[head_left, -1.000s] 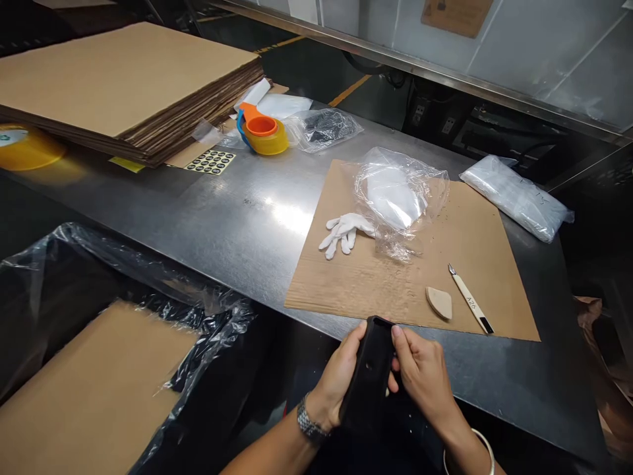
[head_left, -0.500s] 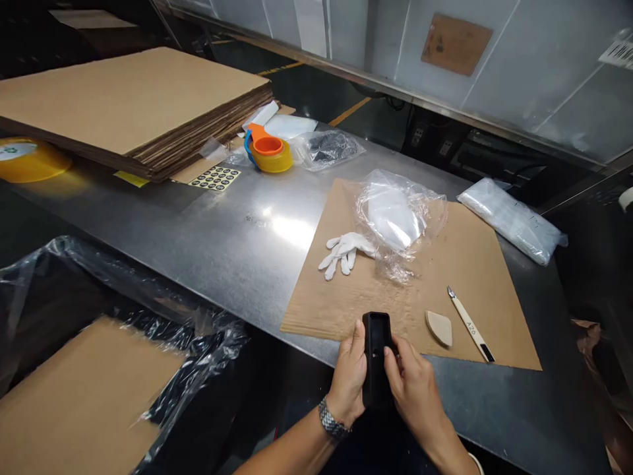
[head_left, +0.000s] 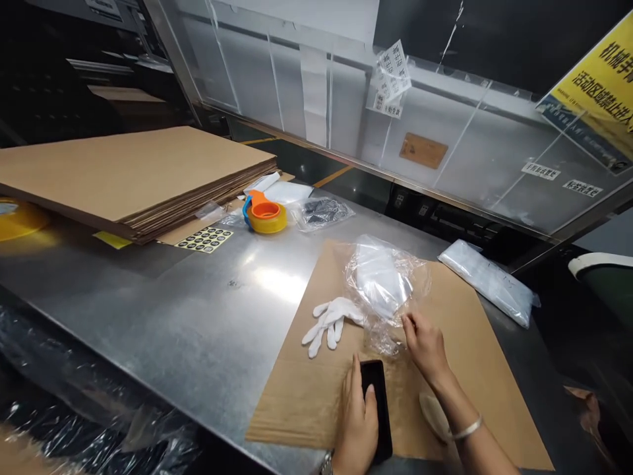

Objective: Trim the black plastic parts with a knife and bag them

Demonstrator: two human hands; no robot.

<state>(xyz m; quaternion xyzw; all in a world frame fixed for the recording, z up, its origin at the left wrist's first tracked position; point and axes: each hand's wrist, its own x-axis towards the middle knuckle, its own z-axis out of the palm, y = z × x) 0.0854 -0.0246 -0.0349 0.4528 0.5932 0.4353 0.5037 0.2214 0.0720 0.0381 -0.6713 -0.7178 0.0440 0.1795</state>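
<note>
A black rectangular case (head_left: 378,409), hollow on its upper side, is in my left hand (head_left: 357,419), whose fingers and thumb wrap its left side. My right hand (head_left: 426,344) is closed in a pinch at the near right edge of a crumpled clear plastic bag (head_left: 386,277) with white sheets in it. A white glove (head_left: 333,322) lies just left of the bag. A beige rounded block (head_left: 433,415) is partly covered by my right forearm. All of these lie on or above a flat cardboard sheet (head_left: 297,396).
Stacked cardboard (head_left: 148,171) stands at the back left of the metal table (head_left: 212,316). Along the back are a tape dispenser (head_left: 267,218), a sticker sheet (head_left: 205,239) and a bag of dark items (head_left: 324,212). A wrapped clear pack (head_left: 489,280) lies at the right.
My right hand has let go of the black case and moved forward to the plastic bag. My left hand keeps the case. The view has tilted up, and the knife no longer shows.
</note>
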